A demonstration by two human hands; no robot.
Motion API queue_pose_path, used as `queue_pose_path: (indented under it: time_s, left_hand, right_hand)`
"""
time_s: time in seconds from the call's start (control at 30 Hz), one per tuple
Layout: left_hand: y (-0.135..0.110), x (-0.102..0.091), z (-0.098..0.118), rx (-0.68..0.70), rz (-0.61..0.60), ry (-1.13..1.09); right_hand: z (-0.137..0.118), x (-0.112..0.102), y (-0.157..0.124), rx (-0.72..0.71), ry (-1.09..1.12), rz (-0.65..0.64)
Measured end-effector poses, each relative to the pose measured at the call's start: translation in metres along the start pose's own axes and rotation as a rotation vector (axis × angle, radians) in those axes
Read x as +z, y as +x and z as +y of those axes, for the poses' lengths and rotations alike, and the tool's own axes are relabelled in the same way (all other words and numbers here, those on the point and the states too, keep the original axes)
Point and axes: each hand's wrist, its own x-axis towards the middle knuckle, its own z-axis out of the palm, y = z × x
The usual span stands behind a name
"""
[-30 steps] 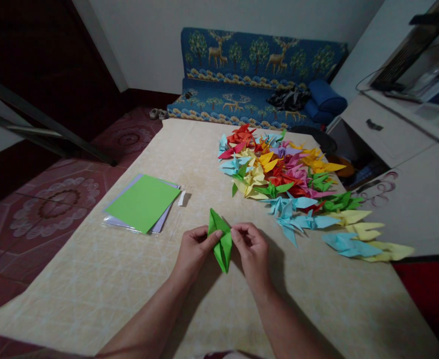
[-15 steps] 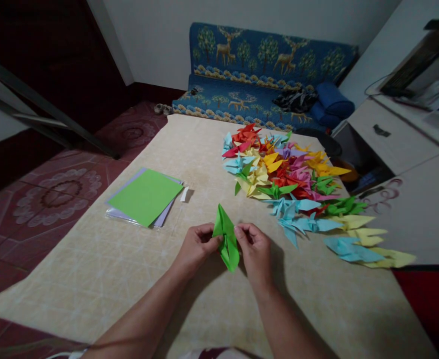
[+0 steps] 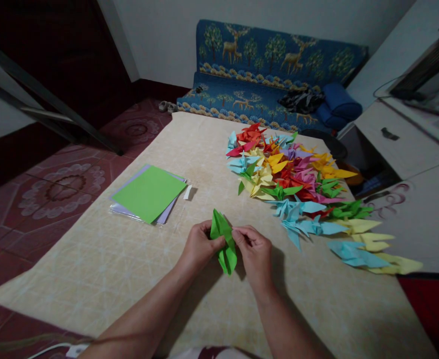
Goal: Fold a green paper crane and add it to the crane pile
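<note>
A folded green paper piece (image 3: 223,239), long and pointed at both ends, is held just above the beige table (image 3: 92,264). My left hand (image 3: 199,245) pinches its left side with thumb and fingers closed. My right hand (image 3: 255,249) pinches its right side the same way. Both hands meet near the middle of the piece. To the left lies a stack of square paper sheets (image 3: 148,193) with a green sheet on top.
A big pile of folded paper cranes (image 3: 290,184) in several colours covers the table's right half, with blue and yellow ones trailing to the right edge. A small white scrap (image 3: 188,192) lies by the stack. A blue patterned sofa (image 3: 272,75) stands behind, white cabinets (image 3: 410,149) on the right.
The green piece has been pressed narrower between the hands, and both hands have closed in tighter on its middle. The view has drifted slightly.
</note>
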Motion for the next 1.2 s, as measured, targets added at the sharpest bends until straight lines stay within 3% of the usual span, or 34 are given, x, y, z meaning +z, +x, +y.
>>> queue_pose_path:
  time_s: [0.43, 0.8, 1.2]
  left_hand:
    - [0.002, 0.001, -0.002, -0.043, 0.047, 0.085]
    - [0.002, -0.001, 0.002, -0.049, 0.085, 0.145]
    - [-0.001, 0.0, 0.004, -0.061, 0.075, 0.166]
  right_hand:
    - [0.001, -0.002, -0.001, -0.015, -0.028, -0.042]
    - [-0.005, -0.006, -0.001, 0.135, 0.009, -0.057]
    - [-0.006, -0.007, -0.001, 0.135, 0.027, -0.047]
